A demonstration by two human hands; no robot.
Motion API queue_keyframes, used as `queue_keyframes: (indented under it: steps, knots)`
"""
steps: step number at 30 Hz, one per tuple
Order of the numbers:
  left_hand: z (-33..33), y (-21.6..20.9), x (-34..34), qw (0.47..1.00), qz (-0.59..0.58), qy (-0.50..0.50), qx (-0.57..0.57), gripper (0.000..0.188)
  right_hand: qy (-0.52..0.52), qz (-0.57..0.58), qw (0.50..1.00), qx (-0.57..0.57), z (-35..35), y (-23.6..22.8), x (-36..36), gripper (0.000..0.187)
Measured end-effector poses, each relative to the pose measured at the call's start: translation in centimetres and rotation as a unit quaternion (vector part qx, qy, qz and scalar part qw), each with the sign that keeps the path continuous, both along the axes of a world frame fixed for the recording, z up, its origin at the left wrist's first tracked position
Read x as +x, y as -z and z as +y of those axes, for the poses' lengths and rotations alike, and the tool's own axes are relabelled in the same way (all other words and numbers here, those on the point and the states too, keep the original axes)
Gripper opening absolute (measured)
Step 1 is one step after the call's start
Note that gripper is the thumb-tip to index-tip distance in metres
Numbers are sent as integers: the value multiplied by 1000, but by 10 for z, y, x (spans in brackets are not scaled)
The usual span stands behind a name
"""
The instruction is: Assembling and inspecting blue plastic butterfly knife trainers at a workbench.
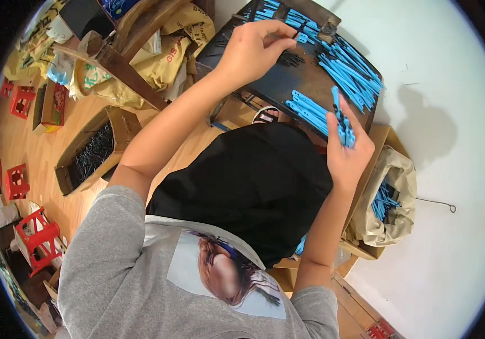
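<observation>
My left hand (254, 52) reaches over the dark worktable, thumb and forefinger pinched together. A small blue end with holes (303, 38) sits right at those fingertips, beside a dark upright part; what exactly the pinch holds is too small to tell. Several slim blue plastic strips with black parts (343, 123) are gripped in my right hand (353, 152), near the table's front edge. Next to that hand lies a row of blue strips (310, 111) with holed ends. Below my left hand rests a small pile of black pieces (291, 59).
A larger heap of blue strips (351, 74) covers the table's right side. At right, a lined carton (405, 169) holds more blue strips. On the floor at left stand a cardboard box (68, 169) of dark thin pieces and red stools (40, 240). Yellow sacks (169, 65) lie beyond a wooden frame.
</observation>
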State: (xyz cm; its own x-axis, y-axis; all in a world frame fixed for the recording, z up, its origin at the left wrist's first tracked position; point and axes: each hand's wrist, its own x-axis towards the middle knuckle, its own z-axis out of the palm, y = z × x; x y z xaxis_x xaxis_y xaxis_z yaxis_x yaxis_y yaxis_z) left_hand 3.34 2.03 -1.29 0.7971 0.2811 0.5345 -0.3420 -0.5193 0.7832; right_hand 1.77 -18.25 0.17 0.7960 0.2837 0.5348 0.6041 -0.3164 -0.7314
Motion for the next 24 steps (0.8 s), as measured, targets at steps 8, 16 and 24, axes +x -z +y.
queue_keyframes:
  steps: [8, 16, 24]
  knots:
    - [-37, -11, 14, 991, 32, 94, -89, 13, -2, -21, 990, -139, -22, -27, 35, 25]
    - [-67, -19, 9, 997, -9, 66, -42, 13, -22, -95, 989, -108, -25, -39, 52, 29]
    - [-80, -28, 6, 990, -4, 109, -88, 12, -27, -114, 988, -105, -34, -53, 50, 31]
